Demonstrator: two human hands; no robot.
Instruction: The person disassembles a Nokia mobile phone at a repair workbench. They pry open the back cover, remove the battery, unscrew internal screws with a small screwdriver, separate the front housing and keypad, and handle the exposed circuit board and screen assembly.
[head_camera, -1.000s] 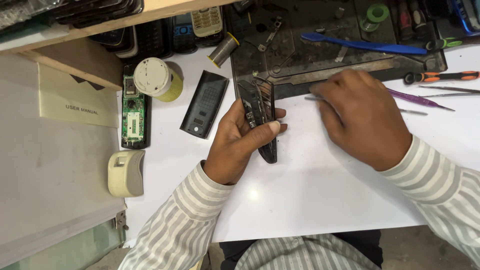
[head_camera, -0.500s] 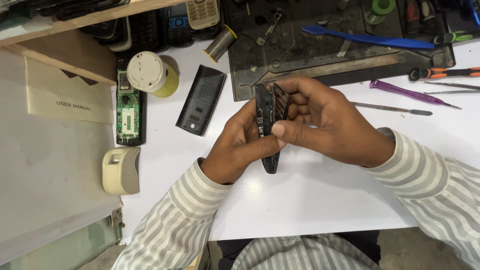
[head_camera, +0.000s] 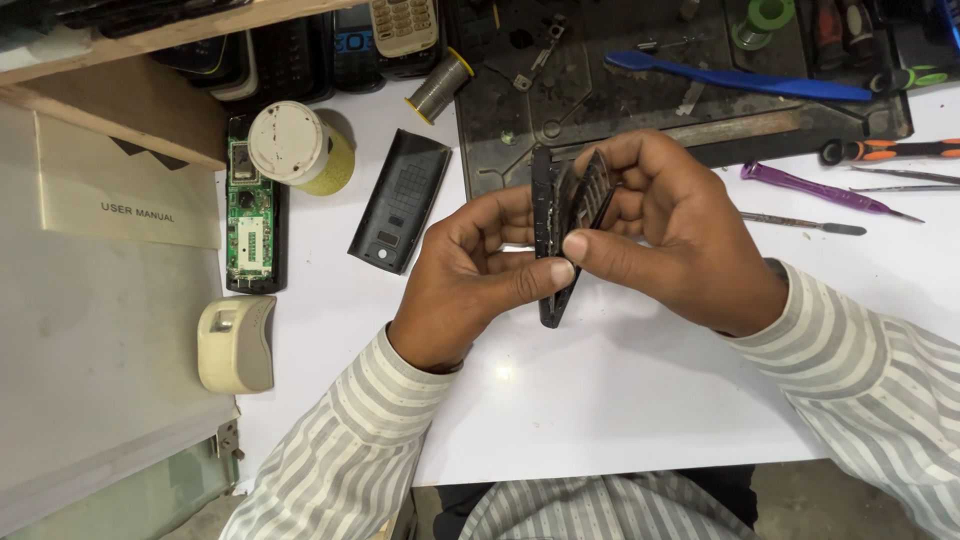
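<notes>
- Hands raised together at the centre of the white table: left hand and right hand both clamped on a black handset shell, held on edge just above the tabletop.
- Change from a second ago: the right hand then lay flat at 3 o'clock of the shell, near the thin probes; it has since come across and gripped the shell's 3 o'clock side, thumb laid over its edge.
- Change in the part: a thin grid-like front panel now stands splayed from the shell's 12 o'clock end, pinched by the right fingers.
- Unmoved items: black back cover at 9 o'clock of the hands, green circuit board and white-capped jar farther out at 9 to 10 o'clock, dark work mat at 12 o'clock, purple-handled tool at 3 o'clock.
- Hidden: the shell's middle sits behind both thumbs; whether panel and shell remain joined at the 6 o'clock end cannot be told.
- Cut off: both striped sleeves run out of view.
</notes>
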